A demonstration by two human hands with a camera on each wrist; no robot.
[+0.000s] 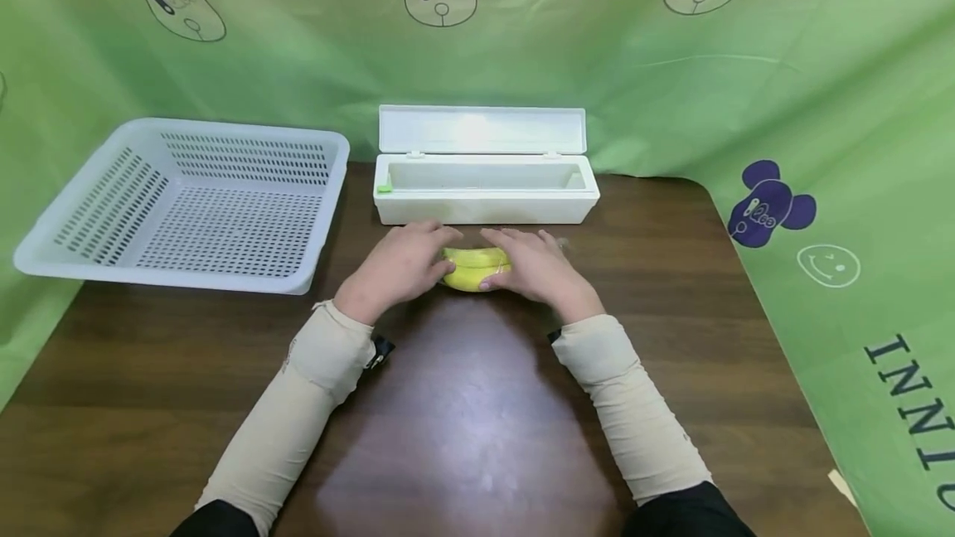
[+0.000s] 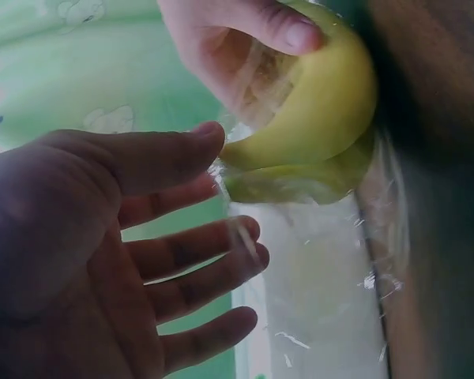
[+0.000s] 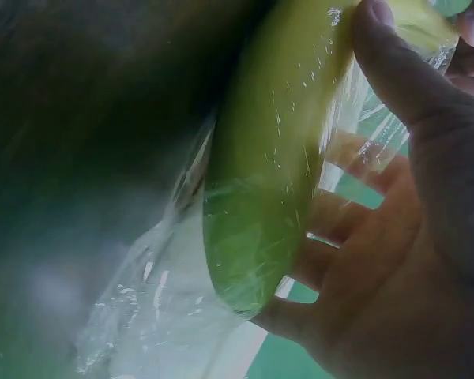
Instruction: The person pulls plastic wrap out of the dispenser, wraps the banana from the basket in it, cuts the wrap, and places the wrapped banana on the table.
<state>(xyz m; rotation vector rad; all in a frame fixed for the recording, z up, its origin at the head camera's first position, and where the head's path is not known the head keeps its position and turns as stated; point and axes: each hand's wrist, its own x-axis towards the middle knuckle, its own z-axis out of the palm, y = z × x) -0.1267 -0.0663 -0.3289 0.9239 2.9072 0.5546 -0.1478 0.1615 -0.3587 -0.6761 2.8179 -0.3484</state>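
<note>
Two bananas (image 1: 470, 278), yellow and greenish at one end, lie side by side over the table between my hands. Clear plastic wrap (image 3: 154, 288) covers them and hangs loose past the green end in the right wrist view. My left hand (image 1: 403, 265) pinches the wrap between thumb and forefinger at the narrow banana tip; its other fingers are spread. My right hand (image 1: 539, 268) holds the wrapped bananas, thumb (image 3: 395, 67) on the near side and fingers behind, seen through the film.
Just behind the hands stands a long white box (image 1: 485, 210), its lid (image 1: 418, 131) raised and a small green piece (image 1: 384, 189) at its left end. A white slotted basket (image 1: 186, 278) sits to the left on the brown table (image 1: 462, 421). Green printed cloth (image 1: 298, 48) hangs behind.
</note>
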